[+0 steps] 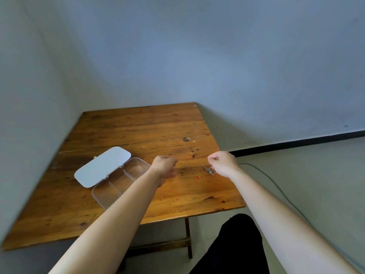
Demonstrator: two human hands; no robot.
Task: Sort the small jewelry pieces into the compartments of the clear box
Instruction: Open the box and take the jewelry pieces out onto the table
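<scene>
The clear box (136, 167) lies open on the left of the wooden table (138, 123). Its white lid (102, 166) is folded back and its compartments look empty. My left forearm crosses over the box's near right side. My left hand (165, 168) hovers just right of the box with its fingers curled shut, and nothing shows in it. My right hand (224, 163) is also curled shut, its thumb and fingers pinched together. A tangled silver chain (209, 170) lies against its left side. A small gold piece (182, 172) and a red heart charm (197, 177) lie between my hands.
The table stands in a corner, with walls at the left and behind. Its right edge is just beyond my right hand and its front edge is near me. A grey cable (276, 184) runs over the floor at the right. My dark-clad leg (237, 246) is below the front edge.
</scene>
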